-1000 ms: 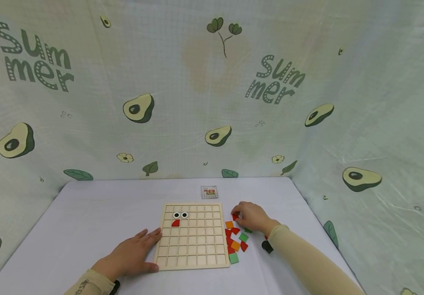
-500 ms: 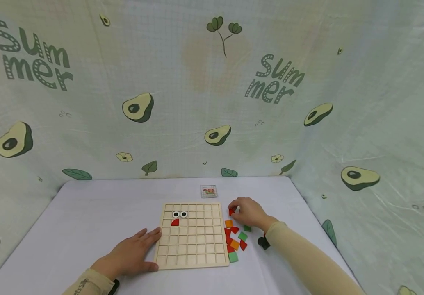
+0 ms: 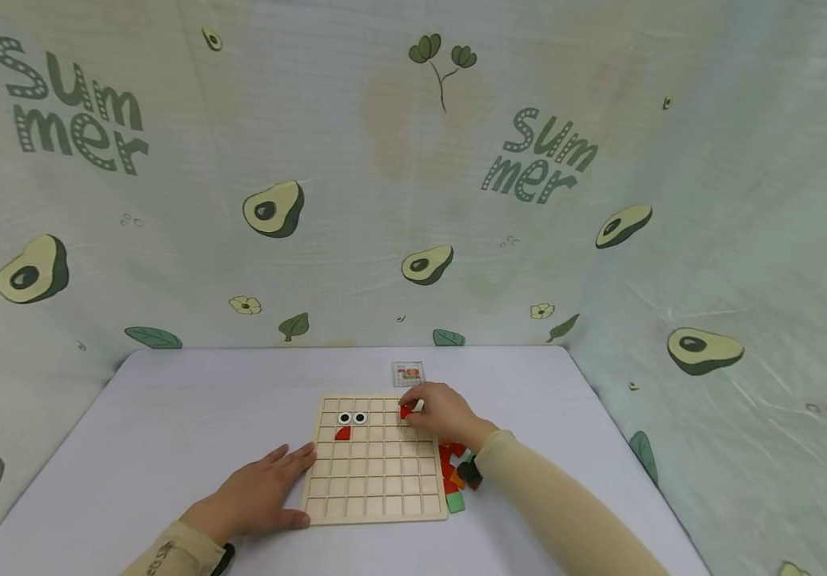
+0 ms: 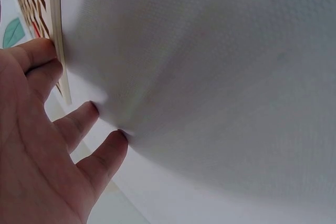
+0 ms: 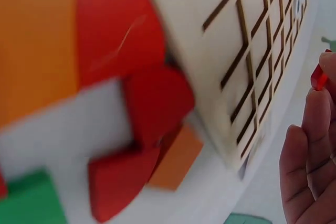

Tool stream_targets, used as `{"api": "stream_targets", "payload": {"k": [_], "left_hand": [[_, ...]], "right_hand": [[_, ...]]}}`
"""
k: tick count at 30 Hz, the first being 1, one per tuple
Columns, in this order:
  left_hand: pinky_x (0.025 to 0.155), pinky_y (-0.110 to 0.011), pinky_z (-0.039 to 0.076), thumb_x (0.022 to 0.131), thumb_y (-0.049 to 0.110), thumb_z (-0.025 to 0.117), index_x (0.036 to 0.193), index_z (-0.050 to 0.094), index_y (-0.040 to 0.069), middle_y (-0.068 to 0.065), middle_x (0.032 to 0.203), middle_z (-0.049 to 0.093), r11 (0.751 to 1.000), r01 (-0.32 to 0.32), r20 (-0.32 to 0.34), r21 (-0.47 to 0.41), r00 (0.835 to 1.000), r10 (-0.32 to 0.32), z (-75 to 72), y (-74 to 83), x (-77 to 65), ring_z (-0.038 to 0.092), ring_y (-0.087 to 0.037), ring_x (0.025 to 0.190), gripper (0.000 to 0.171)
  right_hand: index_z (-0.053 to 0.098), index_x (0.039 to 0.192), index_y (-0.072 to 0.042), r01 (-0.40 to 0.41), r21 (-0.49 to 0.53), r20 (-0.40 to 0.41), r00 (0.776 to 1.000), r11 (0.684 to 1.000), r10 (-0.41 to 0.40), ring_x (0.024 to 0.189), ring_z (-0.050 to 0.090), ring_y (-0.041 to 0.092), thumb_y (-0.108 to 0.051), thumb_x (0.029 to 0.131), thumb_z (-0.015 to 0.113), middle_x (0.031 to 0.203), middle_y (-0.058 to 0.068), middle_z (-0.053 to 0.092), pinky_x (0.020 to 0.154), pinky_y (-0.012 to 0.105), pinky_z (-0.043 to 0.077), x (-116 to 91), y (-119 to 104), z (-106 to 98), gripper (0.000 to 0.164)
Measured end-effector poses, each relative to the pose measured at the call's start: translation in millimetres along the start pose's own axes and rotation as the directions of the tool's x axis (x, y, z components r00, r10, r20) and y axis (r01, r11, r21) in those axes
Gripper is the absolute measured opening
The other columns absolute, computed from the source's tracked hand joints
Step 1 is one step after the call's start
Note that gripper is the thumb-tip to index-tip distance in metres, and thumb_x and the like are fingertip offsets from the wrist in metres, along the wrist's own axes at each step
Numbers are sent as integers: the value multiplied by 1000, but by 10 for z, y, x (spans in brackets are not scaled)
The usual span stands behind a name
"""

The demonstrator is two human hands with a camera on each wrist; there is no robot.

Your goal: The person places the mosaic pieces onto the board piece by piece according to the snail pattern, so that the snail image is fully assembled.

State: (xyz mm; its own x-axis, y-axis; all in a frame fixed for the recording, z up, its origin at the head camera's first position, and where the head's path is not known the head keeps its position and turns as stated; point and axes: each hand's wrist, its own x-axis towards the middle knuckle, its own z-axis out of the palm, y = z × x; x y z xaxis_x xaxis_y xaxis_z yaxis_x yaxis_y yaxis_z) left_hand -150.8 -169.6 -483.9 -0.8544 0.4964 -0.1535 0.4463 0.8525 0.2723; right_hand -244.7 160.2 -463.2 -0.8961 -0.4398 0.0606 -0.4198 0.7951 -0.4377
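Note:
A wooden grid board (image 3: 374, 464) lies on the white table. Two round eye pieces (image 3: 352, 418) and a red quarter-round piece (image 3: 342, 434) sit in its upper left cells. My left hand (image 3: 258, 492) rests at the board's left edge, fingers spread; in the left wrist view two fingertips (image 4: 44, 51) touch that edge, the others the cloth. My right hand (image 3: 442, 414) is over the board's upper right, pinching a small red piece (image 3: 405, 412) between thumb and finger. The right wrist view shows that red piece (image 5: 318, 77) at the fingertips; its full shape is partly hidden.
Loose red, orange and green pieces lie along the board's right edge, among them a green square (image 3: 455, 502), partly covered by the right wrist. A small picture card (image 3: 409, 374) lies behind the board. A patterned cloth (image 3: 341, 160) hangs behind the table.
My right hand has moved left from beside the loose pieces to over the board, carrying the red piece. The left hand stays at the board's edge.

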Motion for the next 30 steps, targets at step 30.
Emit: {"api": "stream_targets", "payload": {"k": [30], "left_hand": [[104,-62,39,74,63,76,148,49,10,-4,155,41,1000,-13,-4,-23,1000,13,0,-21,-4,37,-47,137,95]], "right_hand": [[75,106,-21,61,-96,18,998,993,-60,70,52,1,-20,82,75,82,-16,60,60,21,46,260,-494,572,24]]}}
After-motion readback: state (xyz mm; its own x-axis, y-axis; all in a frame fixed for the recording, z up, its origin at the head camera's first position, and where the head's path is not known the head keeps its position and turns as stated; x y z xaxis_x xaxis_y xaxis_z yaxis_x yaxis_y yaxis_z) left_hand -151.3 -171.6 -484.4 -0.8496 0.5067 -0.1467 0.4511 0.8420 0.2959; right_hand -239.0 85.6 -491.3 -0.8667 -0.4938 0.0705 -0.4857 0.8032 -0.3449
